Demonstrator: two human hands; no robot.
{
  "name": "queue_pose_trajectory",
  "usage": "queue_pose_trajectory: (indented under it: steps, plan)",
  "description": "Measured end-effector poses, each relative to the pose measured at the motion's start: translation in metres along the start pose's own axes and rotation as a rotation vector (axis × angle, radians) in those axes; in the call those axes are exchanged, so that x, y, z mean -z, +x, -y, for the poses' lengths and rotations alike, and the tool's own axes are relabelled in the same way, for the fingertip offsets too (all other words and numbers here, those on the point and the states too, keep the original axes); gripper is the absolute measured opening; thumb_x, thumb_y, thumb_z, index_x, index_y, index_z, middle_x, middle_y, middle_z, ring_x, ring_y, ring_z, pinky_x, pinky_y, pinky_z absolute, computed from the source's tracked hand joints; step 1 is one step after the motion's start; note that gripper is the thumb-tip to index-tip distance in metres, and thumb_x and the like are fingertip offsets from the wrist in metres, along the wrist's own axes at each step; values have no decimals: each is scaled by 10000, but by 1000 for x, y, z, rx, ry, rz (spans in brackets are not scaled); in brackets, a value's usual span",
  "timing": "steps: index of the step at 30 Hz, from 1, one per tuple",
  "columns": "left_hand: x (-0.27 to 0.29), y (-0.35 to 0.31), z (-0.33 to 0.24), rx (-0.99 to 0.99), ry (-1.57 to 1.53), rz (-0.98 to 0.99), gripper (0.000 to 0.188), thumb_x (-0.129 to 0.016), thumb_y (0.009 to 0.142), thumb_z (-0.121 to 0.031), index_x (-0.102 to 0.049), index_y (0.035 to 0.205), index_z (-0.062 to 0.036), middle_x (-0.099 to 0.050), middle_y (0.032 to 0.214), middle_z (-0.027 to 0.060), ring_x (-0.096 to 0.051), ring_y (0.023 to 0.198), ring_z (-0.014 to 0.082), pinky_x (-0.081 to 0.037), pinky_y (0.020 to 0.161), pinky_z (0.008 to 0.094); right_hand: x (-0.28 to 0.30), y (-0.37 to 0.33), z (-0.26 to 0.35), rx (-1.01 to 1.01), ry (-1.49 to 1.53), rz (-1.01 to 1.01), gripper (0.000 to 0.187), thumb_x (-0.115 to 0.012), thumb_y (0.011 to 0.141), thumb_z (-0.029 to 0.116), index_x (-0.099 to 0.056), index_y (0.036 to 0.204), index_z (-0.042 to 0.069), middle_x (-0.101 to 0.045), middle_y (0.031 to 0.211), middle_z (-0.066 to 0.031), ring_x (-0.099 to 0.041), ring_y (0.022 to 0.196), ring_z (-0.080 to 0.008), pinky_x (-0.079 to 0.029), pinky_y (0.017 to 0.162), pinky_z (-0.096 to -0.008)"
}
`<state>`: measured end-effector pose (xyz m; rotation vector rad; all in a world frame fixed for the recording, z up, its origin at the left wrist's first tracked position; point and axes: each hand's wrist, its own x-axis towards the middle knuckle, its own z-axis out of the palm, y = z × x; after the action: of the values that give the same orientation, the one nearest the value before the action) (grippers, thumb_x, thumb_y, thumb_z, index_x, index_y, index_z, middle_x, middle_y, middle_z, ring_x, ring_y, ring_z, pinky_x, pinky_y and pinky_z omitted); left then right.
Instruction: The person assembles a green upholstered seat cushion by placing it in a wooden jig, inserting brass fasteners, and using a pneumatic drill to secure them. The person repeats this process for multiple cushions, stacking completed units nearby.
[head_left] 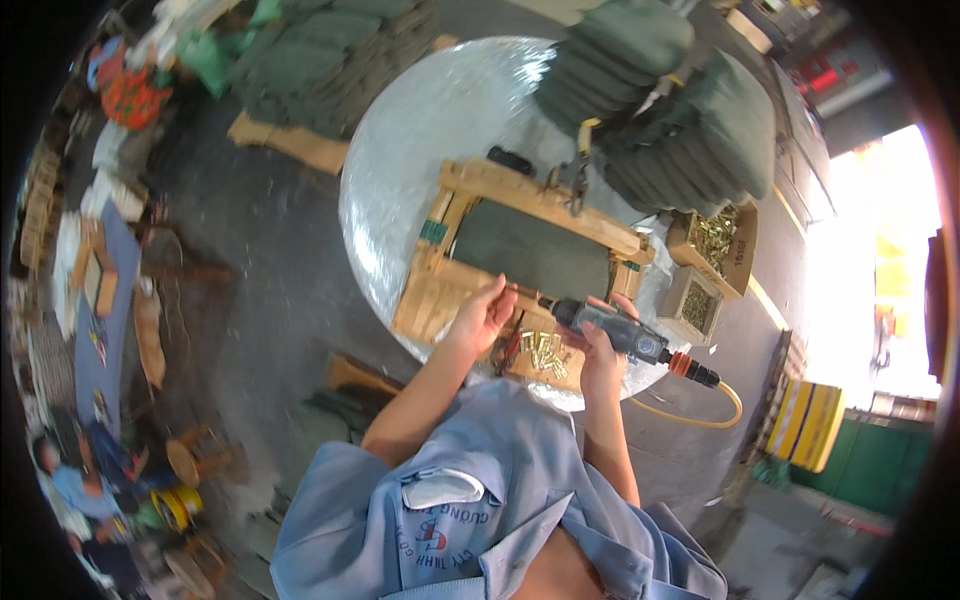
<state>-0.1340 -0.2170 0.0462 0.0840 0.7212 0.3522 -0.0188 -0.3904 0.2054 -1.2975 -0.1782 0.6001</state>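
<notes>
My right hand (600, 352) is wrapped round a grey and black power screwdriver (622, 330), which has an orange ring and a yellow hose (735, 410) at its back end. The tool's thin bit points left. At the bit's tip, the fingers of my left hand (482, 318) are pinched together; whatever small piece they hold is too small to name. Beyond both hands lies a wooden frame (545, 203) around a dark green padded panel (530, 248). Loose brass-coloured fittings (543, 352) lie in a pile on the wood just below the screwdriver.
The frame rests on a round table (395, 170) covered in clear film. Green cushions (610, 60) stand in stacks at its far right. Two boxes of small metal parts (713, 235) sit right of the frame. A yellow-strapped metal tool (580, 165) is at the frame's far edge.
</notes>
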Motion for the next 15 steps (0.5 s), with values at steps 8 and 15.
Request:
queue_pose_trajectory:
  steps: [8,15]
  plan:
    - [7,14,-33,-687,829,-132,304,-752,1051,-305,-736,1246,-71,-757,882,24,-675,644,142,-527,554,319,-61,58,5,129,-299,222,734,-700,903,0,-361,1551,61,-618,1382,-212,-783,972,-407,-694,792,-422]
    - [-20,51,-126,-855,2142,-442,337,-609,1030,-78,-732,1342,-118,-793,907,107,-795,900,299,-621,727,435,-126,129,-10,134,-370,351,662,-818,866,-2,-509,1452,23,-660,1238,-148,-756,929,-245,-651,734,-332]
